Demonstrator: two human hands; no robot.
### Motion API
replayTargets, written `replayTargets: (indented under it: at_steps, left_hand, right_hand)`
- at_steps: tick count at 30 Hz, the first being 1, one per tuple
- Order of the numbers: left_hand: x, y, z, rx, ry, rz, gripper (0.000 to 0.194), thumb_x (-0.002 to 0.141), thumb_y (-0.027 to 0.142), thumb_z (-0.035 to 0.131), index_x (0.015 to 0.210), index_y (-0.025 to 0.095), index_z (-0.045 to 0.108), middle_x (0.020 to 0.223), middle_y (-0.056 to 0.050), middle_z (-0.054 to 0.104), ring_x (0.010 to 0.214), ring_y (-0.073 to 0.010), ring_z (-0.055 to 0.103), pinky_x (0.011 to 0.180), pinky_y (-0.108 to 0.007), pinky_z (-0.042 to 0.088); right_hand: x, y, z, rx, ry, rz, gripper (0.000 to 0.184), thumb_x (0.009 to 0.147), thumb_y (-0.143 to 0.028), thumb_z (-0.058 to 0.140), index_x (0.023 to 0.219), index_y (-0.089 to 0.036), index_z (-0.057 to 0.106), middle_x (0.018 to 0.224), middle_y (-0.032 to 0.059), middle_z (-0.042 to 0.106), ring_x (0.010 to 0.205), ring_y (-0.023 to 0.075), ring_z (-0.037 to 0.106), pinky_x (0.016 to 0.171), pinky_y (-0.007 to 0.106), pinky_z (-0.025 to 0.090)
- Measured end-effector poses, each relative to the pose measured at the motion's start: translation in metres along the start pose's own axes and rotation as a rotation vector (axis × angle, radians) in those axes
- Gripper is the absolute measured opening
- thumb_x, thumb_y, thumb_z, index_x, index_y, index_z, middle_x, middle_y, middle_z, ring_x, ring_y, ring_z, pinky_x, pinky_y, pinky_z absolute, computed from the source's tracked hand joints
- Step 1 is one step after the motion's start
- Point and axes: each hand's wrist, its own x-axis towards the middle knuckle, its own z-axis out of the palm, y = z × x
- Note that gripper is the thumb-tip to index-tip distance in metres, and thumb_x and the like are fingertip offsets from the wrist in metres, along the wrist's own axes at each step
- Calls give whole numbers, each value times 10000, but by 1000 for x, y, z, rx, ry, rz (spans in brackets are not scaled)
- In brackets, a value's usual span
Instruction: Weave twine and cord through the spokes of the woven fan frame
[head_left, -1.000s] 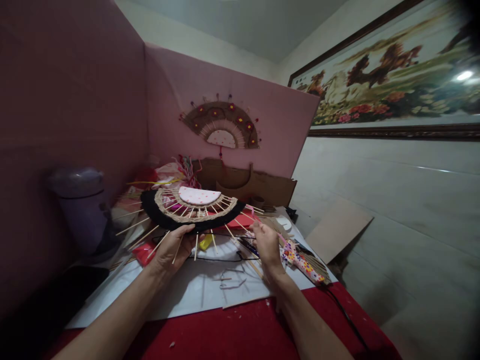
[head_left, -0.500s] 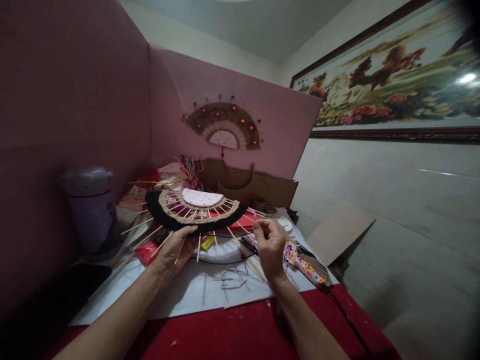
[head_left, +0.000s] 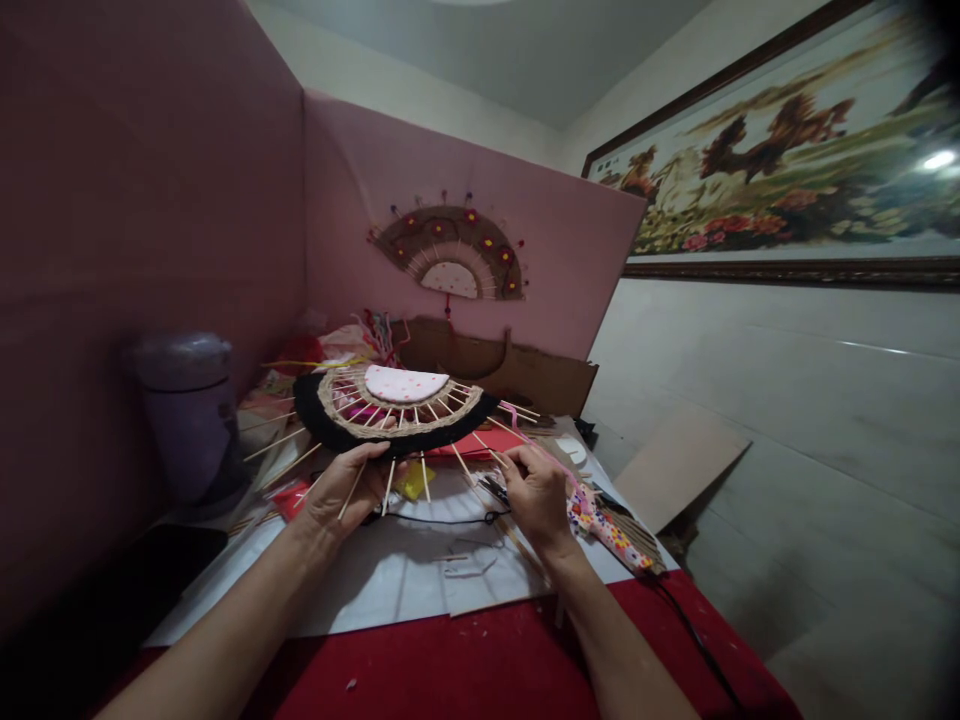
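A half-round fan frame of thin wooden sticks, woven with tan cord and black yarn, hangs over the table. At its straight side sits a white half-disc with small red dots. My left hand grips the fan's lower edge, thumb on the black band, with bare stick ends fanning out around it. My right hand is closed in a pinch by the right-hand sticks, on a strand of black yarn that is partly hidden. A loose loop of that yarn droops below the fan.
Behind the fan stand cut cardboard and a heap of colourful craft materials. A finished fan hangs on the pink board. A purple container is at left; a flower-patterned glue gun lies right on the white sheet.
My right hand has moved slightly down and closer to the right-hand sticks. The fan has shifted and tilted a little in my left hand, and the yarn loop is shorter.
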Motion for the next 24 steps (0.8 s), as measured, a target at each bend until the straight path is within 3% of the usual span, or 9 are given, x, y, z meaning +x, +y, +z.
replayTargets:
  at_steps: [5, 12, 20, 24]
  left_hand:
    - [0, 0, -1, 13, 26, -57, 227, 784, -6, 439, 943, 53, 590, 665, -98, 692, 503, -152, 635, 490, -237, 546]
    - [-4, -2, 0, 51, -48, -109, 370, 741, 2, 497, 1091, 92, 575, 751, -95, 711, 599, -193, 675, 522, -260, 551]
    - [-1, -2, -4, 61, -55, -114, 423, 740, 19, 495, 1152, 99, 550, 801, -111, 719, 622, -198, 684, 577, -277, 559]
    - [-1, 1, -2, 40, -25, -92, 438, 730, 3, 481, 1151, 102, 551, 788, -100, 719, 624, -188, 683, 620, -279, 563]
  right_hand:
    - [-3, 1, 4, 95, -9, 63, 291, 856, -336, 510, 628, -163, 564, 556, -24, 515, 545, 106, 446, 568, 229, 310]
    - [-4, 7, 14, 292, -24, 215, 336, 838, -371, 490, 572, -165, 493, 529, -43, 429, 530, 94, 368, 509, 214, 278]
    - [-3, 6, 15, 304, 19, 238, 337, 827, -388, 492, 568, -175, 455, 513, -54, 396, 504, 88, 327, 492, 213, 269]
    - [-5, 4, 14, 226, 69, 232, 317, 844, -407, 481, 653, -162, 541, 537, -35, 477, 512, 102, 411, 524, 217, 311]
